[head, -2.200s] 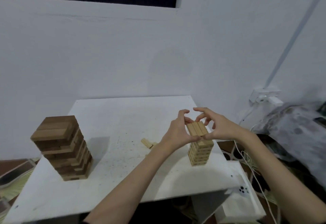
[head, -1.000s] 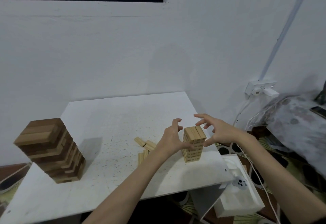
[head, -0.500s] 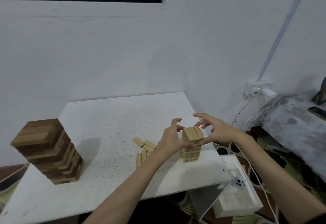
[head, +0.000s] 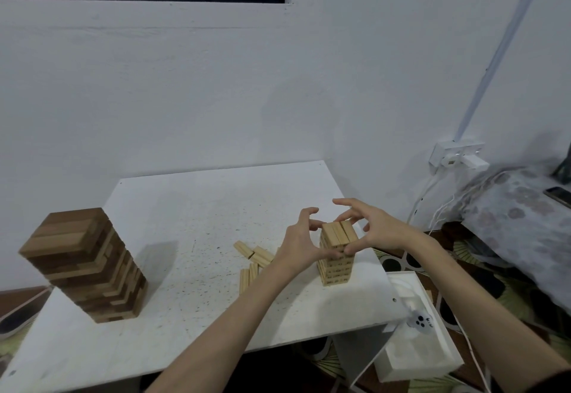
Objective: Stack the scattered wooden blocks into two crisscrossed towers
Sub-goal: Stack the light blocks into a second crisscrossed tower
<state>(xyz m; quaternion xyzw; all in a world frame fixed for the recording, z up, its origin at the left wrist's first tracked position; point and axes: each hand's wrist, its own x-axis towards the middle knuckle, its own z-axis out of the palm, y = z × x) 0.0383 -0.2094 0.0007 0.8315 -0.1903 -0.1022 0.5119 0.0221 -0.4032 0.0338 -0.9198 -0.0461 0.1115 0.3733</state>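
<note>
— What's on your far left?

— A large tower (head: 85,266) of dark and light wooden blocks, crisscrossed layer on layer, standing near the left front part of the white desk (head: 191,207). It throws a shadow to its right, and neither of my hands touches it.

— And between that and your hands?

— A few loose blocks (head: 254,258) of pale wood lie flat on the desk, just left of my left wrist. Some lie side by side, others at an angle; my forearm hides part of the group, so I cannot count them.

— Your left hand?

— My left hand (head: 298,245) is curled against the left side of the small tower (head: 336,256), with the thumb at its front face near the top and the fingers arched above the top edge. It pinches the upper layers.

— The small tower itself?

— Pale wood, narrow, upright near the right front corner of the desk. Three blocks lie side by side on top.

— Your right hand?

— My right hand (head: 375,230) grips the same tower from the right: thumb pressed at the front just under the top layer, fingers bent over the far edge. My two hands nearly meet at the front.

— Further right?

— A white box (head: 414,340) below the desk edge, white cables (head: 432,207), and a wall socket (head: 457,153).
</note>
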